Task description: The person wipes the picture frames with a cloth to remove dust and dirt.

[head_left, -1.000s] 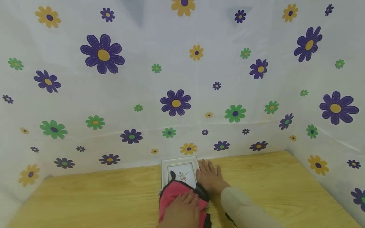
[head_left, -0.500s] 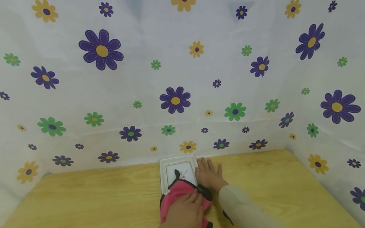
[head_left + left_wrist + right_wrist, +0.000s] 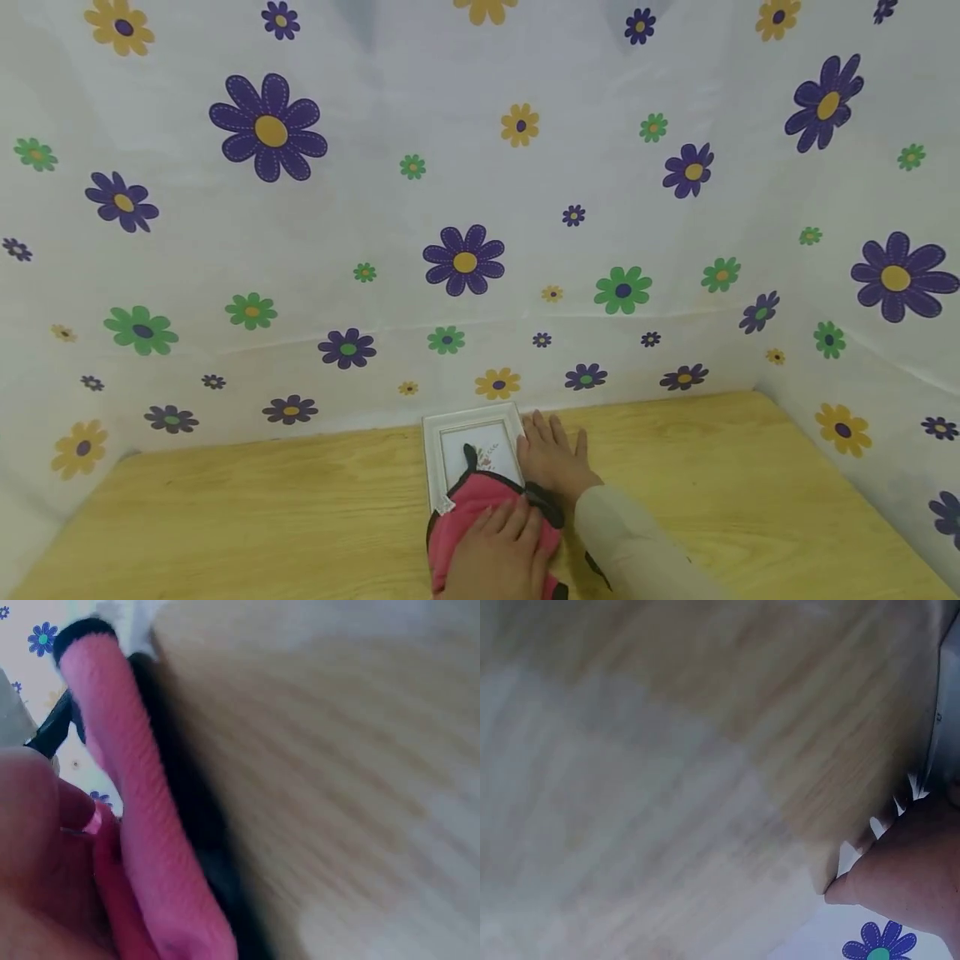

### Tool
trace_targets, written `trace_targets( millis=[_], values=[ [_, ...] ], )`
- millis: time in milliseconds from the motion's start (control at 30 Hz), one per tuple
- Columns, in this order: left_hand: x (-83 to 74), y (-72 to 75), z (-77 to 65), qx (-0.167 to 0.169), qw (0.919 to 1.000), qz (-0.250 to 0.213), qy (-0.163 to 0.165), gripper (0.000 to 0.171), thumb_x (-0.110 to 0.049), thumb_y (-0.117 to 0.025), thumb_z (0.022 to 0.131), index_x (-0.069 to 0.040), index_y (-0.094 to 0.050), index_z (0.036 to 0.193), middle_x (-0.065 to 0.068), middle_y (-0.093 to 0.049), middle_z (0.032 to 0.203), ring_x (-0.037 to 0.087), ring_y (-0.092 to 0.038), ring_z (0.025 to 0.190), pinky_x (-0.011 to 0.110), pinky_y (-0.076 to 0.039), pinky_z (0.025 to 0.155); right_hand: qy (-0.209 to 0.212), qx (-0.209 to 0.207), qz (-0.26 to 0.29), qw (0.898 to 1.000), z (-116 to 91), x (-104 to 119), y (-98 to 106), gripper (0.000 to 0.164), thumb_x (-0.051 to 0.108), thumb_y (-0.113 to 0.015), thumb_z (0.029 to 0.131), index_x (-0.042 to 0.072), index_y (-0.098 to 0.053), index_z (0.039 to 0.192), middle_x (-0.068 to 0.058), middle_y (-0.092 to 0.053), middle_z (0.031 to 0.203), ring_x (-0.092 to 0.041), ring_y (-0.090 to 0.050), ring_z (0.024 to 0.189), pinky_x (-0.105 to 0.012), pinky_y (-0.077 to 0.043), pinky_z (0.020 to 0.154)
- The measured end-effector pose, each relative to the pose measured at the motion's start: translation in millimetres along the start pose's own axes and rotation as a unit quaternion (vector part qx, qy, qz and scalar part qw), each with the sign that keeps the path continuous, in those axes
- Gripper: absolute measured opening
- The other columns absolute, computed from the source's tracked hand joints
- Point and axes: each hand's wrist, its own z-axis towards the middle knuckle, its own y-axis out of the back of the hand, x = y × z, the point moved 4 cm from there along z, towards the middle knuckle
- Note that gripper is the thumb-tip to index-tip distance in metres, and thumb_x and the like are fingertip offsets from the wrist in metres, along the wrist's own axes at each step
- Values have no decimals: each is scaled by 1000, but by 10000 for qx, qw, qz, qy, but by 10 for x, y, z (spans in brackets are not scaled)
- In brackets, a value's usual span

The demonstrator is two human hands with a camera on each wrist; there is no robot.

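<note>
A white picture frame [image 3: 437, 471] with a small plant print lies near the back edge of the wooden table. Over its lower part is a pink fleecy cloth [image 3: 453, 529] with black edging and black strap-like ends. My left hand [image 3: 498, 550] holds the cloth from above, fingers together and pointing forward. In the left wrist view, a fold of the pink cloth [image 3: 142, 795] stands up beside the hand. My right hand [image 3: 557, 461] rests flat at the frame's right side, fingers spread. The right wrist view shows this hand [image 3: 907, 870] low over the table beside the frame's edge.
A white sheet with printed flowers [image 3: 337, 217] hangs behind and on both sides of the wooden table [image 3: 262, 517]. Bare wood extends left and right of the frame. A small dark object [image 3: 596, 571] shows partly beneath the right sleeve [image 3: 637, 542].
My left hand and the cloth have shifted slightly to the right across the frame's lower part. The right hand stays beside the frame. The head view has tilted slightly.
</note>
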Motion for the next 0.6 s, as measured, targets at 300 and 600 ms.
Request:
trace_targets(
  millis=[300,600],
  values=[
    [333,-124,-280,1336,9865,-194,930,44,-47,-25,93,-33,-40,133,-3,-30,141,26,-16,131,54,-11,100,-145,-10,-26,9999,17,-148,-66,52,37,-16,95,12,-22,141,-4,-15,146,-27,-4,133,-59,9,97],
    [83,-160,-126,1491,9859,-262,717,62,-55,-4,91,-27,-38,135,-7,-32,140,21,-26,128,51,-16,100,-84,0,36,10000,-7,-80,-96,50,36,-19,96,13,-27,140,-4,-20,145,-27,-8,132,-59,5,98]
  ],
)
